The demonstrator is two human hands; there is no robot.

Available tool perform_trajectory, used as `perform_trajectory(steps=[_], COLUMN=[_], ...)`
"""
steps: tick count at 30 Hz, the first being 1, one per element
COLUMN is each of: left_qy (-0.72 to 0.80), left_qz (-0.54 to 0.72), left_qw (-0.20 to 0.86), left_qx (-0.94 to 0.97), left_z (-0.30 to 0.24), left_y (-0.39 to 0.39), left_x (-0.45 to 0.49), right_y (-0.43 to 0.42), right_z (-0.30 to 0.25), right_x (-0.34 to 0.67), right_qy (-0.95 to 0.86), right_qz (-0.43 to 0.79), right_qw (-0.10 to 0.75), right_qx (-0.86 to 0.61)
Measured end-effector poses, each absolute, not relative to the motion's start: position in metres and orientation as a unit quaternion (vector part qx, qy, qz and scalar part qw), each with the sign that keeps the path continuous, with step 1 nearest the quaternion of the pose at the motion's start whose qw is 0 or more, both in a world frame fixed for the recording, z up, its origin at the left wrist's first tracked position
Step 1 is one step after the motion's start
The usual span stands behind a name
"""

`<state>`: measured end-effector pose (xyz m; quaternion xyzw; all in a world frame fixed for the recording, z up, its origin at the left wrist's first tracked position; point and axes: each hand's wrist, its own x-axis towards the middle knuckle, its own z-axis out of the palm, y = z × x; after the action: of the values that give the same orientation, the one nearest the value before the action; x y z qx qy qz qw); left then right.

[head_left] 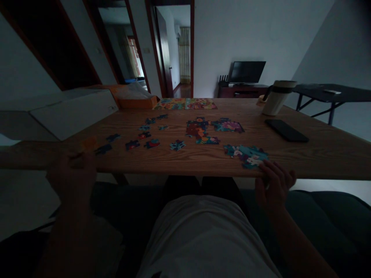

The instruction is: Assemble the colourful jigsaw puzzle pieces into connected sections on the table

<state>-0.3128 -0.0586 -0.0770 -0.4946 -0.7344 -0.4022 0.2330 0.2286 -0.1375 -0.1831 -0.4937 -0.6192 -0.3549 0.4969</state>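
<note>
Jigsaw pieces lie on a wooden table (203, 160). My right hand (274, 183) rests at the table's near edge, fingers curled, its fingertips touching a joined teal cluster of pieces (247, 154). My left hand (72, 173) is blurred at the near left edge, close to an orange piece (88, 143) and a dark blue piece (103, 149); whether it holds anything is unclear. A larger joined section (201, 131) sits mid-table, with several loose pieces (150, 143) to its left.
A white box (72, 112) and an orange box lid (136, 101) stand at the back left. The puzzle picture sheet (185, 103) lies at the far edge. A white mug (276, 98) and a black phone (286, 130) are on the right.
</note>
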Motion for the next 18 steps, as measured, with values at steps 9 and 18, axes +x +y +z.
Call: perform_trajectory(steps=[9, 18], left_qy=[-0.808, -0.74], left_qz=[-0.171, -0.098], left_qw=[0.156, 0.09], left_qx=[-0.541, -0.66], left_z=[-0.035, -0.041], left_y=[-0.022, -0.016], left_x=[-0.342, -0.332], right_y=[-0.134, -0.134], right_z=[-0.187, -0.186], right_x=[0.23, 0.231], right_qy=[-0.611, -0.613], right_qz=[-0.361, -0.364], right_qw=[0.507, 0.503], right_qx=[-0.489, -0.488])
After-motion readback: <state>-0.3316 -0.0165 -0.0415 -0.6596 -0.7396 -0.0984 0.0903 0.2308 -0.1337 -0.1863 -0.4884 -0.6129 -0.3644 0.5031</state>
